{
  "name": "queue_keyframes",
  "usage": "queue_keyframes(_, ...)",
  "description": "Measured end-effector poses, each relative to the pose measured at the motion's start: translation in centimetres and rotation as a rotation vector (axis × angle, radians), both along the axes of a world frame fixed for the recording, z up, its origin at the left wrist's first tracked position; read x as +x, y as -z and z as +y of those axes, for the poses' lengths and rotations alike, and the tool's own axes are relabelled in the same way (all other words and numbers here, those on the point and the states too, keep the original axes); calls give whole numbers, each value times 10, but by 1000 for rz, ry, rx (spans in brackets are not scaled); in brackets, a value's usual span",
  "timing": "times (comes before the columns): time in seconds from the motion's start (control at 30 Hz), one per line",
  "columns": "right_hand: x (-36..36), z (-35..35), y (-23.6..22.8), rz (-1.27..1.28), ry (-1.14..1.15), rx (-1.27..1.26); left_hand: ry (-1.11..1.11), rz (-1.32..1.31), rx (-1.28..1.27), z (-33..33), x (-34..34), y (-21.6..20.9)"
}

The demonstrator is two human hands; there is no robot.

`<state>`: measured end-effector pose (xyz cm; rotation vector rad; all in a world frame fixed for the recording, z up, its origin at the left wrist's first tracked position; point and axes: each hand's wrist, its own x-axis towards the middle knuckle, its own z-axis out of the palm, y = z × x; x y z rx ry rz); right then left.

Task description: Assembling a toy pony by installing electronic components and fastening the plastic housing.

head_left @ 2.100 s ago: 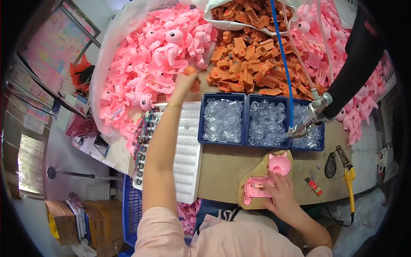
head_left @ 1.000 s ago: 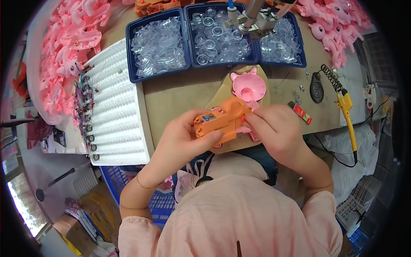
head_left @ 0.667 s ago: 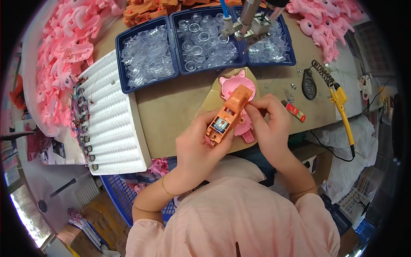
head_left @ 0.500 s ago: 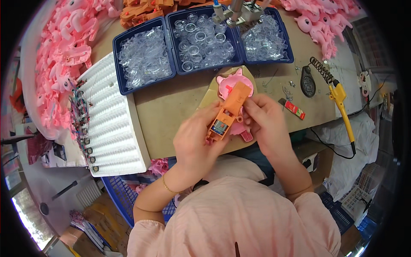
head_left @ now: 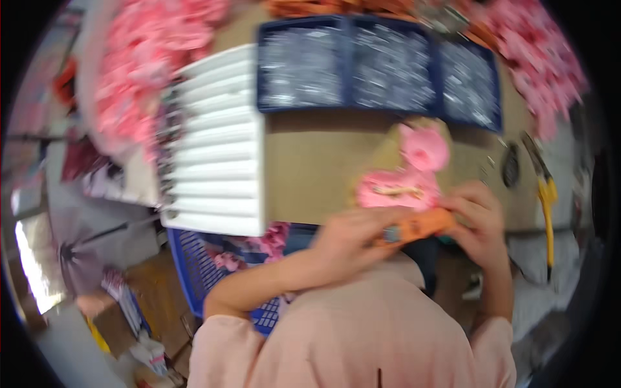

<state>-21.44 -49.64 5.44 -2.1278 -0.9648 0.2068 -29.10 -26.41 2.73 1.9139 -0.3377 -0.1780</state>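
Observation:
Between my two hands is an orange plastic housing [head_left: 424, 226], held level close to my body, near the table's front edge. My left hand [head_left: 352, 236] grips its left end, where a small dark bluish part shows in an opening. Around the right end close the fingers of my right hand [head_left: 477, 218]. Just beyond them a pink toy animal half-shell [head_left: 427, 152] lies on a yellowish pad [head_left: 387, 155], hollow side up, with a pale strip across its body. Motion blurs the finer details.
Blue bins [head_left: 301, 108] of clear plastic parts stand at the back. To the left lie a white ridged foam tray [head_left: 217, 149] and a heap of pink toy parts [head_left: 152, 58]. A yellow soldering iron [head_left: 548, 200] is at right. Below the table edge sits a blue basket [head_left: 194, 265].
My hands have drawn the orange housing off the pink half-shell, toward my body, and turned it from slanted to nearly level. The whole view has swung and blurred.

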Motion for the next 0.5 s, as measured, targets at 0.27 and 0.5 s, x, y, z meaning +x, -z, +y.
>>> queue_keyframes(0.27,13,4,42,79,145,-97,-387,-425,262,-28,10,47)
queue_keyframes(0.5,-10,-28,39,135,442,21,-769,-165,322,147,42,11)
